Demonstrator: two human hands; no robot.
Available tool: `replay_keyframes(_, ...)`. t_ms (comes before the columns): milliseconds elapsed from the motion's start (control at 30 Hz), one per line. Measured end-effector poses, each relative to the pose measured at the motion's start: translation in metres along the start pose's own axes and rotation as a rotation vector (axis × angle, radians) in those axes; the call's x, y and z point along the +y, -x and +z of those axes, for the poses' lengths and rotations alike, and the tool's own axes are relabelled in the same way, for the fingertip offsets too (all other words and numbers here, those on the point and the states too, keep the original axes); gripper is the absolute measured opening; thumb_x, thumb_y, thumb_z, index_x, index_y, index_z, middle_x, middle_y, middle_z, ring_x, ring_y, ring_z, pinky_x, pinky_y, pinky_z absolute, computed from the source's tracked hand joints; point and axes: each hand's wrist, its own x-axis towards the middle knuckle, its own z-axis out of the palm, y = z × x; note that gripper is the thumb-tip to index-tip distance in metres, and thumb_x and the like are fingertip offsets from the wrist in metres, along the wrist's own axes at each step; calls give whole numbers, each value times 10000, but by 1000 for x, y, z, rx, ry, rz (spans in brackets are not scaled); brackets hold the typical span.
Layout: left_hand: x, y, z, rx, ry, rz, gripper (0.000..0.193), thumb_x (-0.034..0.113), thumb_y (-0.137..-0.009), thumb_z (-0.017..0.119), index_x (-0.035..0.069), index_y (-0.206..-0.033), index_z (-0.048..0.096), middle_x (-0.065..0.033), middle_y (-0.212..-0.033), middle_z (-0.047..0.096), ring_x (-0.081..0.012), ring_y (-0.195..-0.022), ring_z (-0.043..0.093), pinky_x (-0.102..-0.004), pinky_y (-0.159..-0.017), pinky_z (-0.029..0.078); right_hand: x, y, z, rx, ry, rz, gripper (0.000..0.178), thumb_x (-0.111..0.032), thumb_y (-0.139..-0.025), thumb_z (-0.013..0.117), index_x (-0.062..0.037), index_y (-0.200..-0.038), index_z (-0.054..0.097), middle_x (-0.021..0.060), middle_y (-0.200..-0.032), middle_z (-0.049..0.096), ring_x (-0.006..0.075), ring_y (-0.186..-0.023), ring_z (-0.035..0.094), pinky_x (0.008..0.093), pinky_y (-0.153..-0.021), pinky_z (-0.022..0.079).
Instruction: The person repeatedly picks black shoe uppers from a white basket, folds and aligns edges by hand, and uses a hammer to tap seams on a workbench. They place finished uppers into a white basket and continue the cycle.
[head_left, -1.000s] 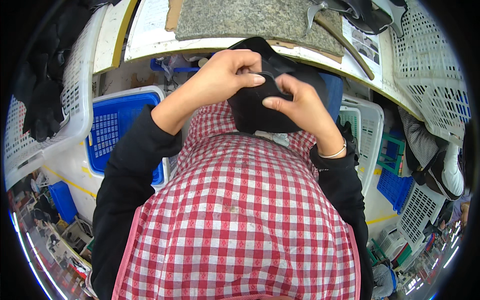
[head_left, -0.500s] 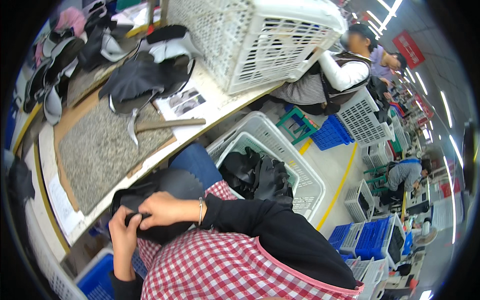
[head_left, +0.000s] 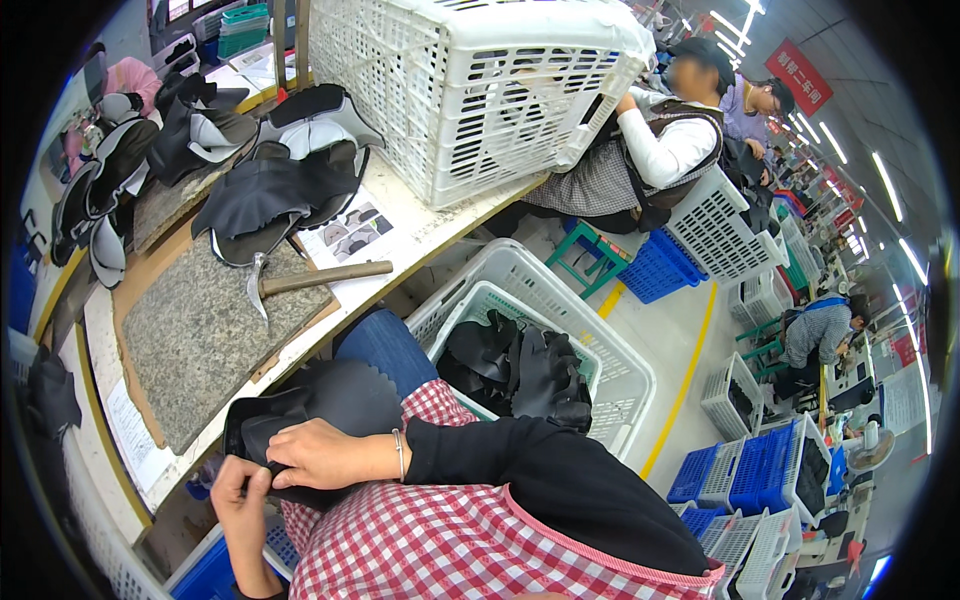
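A black shoe upper piece point(head_left: 345, 400) with a scalloped edge lies over my lap, held in both hands. My left hand point(head_left: 242, 500) pinches its near edge between thumb and fingers. Close beside it, my right hand point(head_left: 325, 455) grips the same edge, its fingers bent over the black material. Just beyond my hands, a hammer point(head_left: 325, 277) with a wooden handle rests on a rough stone slab point(head_left: 210, 340). Several black and grey shoe uppers point(head_left: 265, 195) are heaped past the hammer's head.
A large white crate point(head_left: 400, 120) stands on the table's far side. To my right, a white basket point(head_left: 625, 385) holds a smaller tub of black pieces point(head_left: 530, 370). A co-worker point(head_left: 680, 140) sits beyond. Blue and white crates point(head_left: 740, 475) stand farther right. A printed sheet point(head_left: 355, 230) lies near the hammer.
The view has shifted slightly. My right hand has come down along the piece's edge, with its fingers lower and flatter; my left hand is a little lower too. Both still hold the piece.
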Motion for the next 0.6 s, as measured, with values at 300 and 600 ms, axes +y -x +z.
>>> replay_keyframes(300, -40, -21, -26, -147, -72, -147, 373, 265, -1033, 641, -71, -1195, 622, -130, -1114, 667, -182, -1078, 584, -316, -1002, 440, -23, 19, -1, 0, -150, -139, 482, -410, -1025, 572, -48, -716, 648, 124, -727, 639, 360, -731, 655, 475, -638, 508)
replay_keyframes(600, 12, -19, -59, 232, -132, -200, 289, 187, -1060, 580, -76, -1130, 676, -116, -1015, 723, -145, -947, 625, -323, -895, 505, -21, 13, -30, 189, -61, -421, 169, -262, -839, 765, -113, -858, 688, 20, -830, 634, 255, -831, 621, 414, -762, 481)
